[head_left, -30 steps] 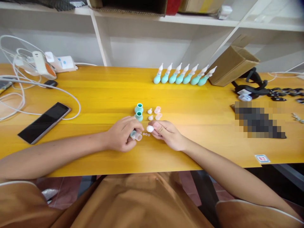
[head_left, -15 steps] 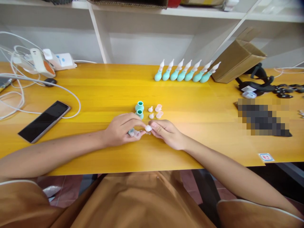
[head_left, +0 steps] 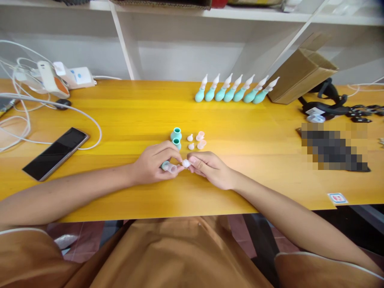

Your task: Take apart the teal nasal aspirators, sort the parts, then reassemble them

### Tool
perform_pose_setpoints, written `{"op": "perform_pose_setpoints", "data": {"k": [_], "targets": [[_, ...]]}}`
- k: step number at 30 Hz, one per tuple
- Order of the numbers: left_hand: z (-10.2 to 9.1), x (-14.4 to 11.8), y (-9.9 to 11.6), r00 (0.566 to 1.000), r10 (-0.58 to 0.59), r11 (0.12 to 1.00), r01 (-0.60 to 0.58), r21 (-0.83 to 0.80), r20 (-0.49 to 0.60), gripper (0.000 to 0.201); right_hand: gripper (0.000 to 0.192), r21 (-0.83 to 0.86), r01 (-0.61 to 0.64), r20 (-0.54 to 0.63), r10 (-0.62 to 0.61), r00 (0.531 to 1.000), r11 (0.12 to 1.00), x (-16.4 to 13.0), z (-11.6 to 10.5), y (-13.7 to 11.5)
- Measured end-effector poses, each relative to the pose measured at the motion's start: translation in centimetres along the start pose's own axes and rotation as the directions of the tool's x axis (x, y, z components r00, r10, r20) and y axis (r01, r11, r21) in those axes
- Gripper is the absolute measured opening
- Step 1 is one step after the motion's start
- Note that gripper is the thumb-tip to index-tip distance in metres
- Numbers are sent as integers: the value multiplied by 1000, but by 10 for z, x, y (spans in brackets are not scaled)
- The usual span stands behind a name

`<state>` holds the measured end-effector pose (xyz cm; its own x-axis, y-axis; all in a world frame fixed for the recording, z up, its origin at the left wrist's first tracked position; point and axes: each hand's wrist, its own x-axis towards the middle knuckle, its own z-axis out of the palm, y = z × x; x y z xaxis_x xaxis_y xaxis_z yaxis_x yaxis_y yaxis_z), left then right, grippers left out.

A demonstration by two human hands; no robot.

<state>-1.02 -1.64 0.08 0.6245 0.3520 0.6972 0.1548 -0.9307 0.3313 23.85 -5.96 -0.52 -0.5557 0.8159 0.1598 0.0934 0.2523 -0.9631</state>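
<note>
My left hand (head_left: 153, 163) is closed around a teal squeeze bulb (head_left: 164, 165) with a clear tubular piece (head_left: 172, 168) at its end, pointing right. Its thumb and forefinger reach out to a small white nozzle tip (head_left: 186, 163). The fingers of my right hand (head_left: 210, 168) pinch that tip from the other side. Just beyond my hands stand two open teal bulbs (head_left: 177, 134). Two white nozzle tips (head_left: 190, 137) and two clear pinkish connectors (head_left: 200, 136) are set out to their right.
Several assembled bulb aspirators (head_left: 229, 94) stand in a row at the back, beside a leaning cardboard box (head_left: 303, 74). On the left lie a phone (head_left: 56, 154), cables and chargers (head_left: 79, 77). Black straps (head_left: 325, 106) and a blurred dark item (head_left: 333, 148) are at the right.
The white nozzle tip has shifted slightly left, toward my left fingertips, and turned a little. Both hands otherwise keep their places; the things on the table stay put.
</note>
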Motion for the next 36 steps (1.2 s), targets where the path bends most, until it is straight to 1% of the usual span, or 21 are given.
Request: {"op": "perform_pose_setpoints", "data": {"k": [3,8,12,17,22,27,33,35,36], "targets": [[0,0,0,1000,-12,1000,12,-27,12,14,49,-49,21,3,-21,1000,999,0,-1,-3],[0,-1,-2,999,-16,997,19,-79,34,14,48,-105,46,42,-42,998,993,0,-2,-6],[0,-2,-2,999,-13,996,16,-87,37,15,45,-143,72,67,-62,996,987,-1,-2,-6],[1,-1,-1,998,-31,996,35,-80,47,16,42,-184,89,57,-80,995,979,0,-3,-4],[2,-1,-2,999,-22,996,25,-89,34,17,44,-199,92,42,-85,996,976,0,-3,-5],[1,1,-1,999,-33,996,36,-84,36,12,46,-216,83,42,-75,996,973,0,-5,-7],[0,1,-1,997,-69,998,69,-10,23,10,47,-278,101,14,-101,995,955,1,-8,-6],[0,1,-3,997,-67,996,64,65,48,8,46,-310,110,7,-114,993,944,1,-11,-7],[-1,0,-3,995,-48,992,37,124,82,6,45,-334,117,8,-121,993,935,1,-13,-7]]}}
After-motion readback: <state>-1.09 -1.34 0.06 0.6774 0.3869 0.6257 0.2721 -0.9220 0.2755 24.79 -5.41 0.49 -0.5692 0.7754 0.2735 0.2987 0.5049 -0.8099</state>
